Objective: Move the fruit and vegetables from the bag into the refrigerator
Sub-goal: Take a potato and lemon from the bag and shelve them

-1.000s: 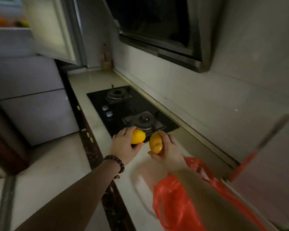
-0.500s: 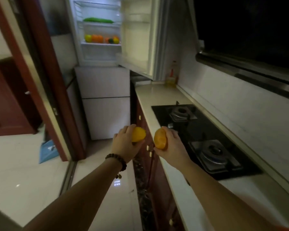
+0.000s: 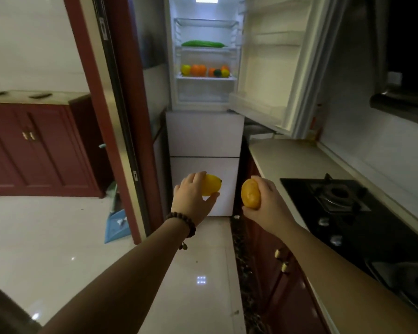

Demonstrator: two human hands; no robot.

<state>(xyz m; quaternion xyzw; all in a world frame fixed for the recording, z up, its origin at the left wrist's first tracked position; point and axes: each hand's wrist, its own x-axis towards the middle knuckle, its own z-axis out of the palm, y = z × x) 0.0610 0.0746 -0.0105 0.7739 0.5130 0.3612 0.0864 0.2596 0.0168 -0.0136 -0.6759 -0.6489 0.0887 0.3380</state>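
Note:
My left hand [image 3: 192, 198] grips a yellow lemon [image 3: 211, 188] and my right hand [image 3: 267, 204] grips an orange-yellow fruit [image 3: 251, 193]. Both are held out in front of me, over the floor. Straight ahead stands the white refrigerator [image 3: 204, 133] with its upper door [image 3: 273, 68] swung open to the right. Inside, a long green vegetable [image 3: 204, 44] lies on a middle shelf. Below it sits a row of orange, yellow and green fruit [image 3: 204, 70]. The bag is out of view.
A pale countertop [image 3: 292, 162] runs along the right with a black gas hob [image 3: 340, 203] set in it, red cabinets [image 3: 270, 266] below. A red door frame [image 3: 106, 104] stands to the left of the refrigerator. A blue mat [image 3: 117, 224] lies on the glossy floor.
My view has swung from the hob and red bag to the open refrigerator. Both hands carried their fruit off the counter and now hold them over the floor, farther apart.

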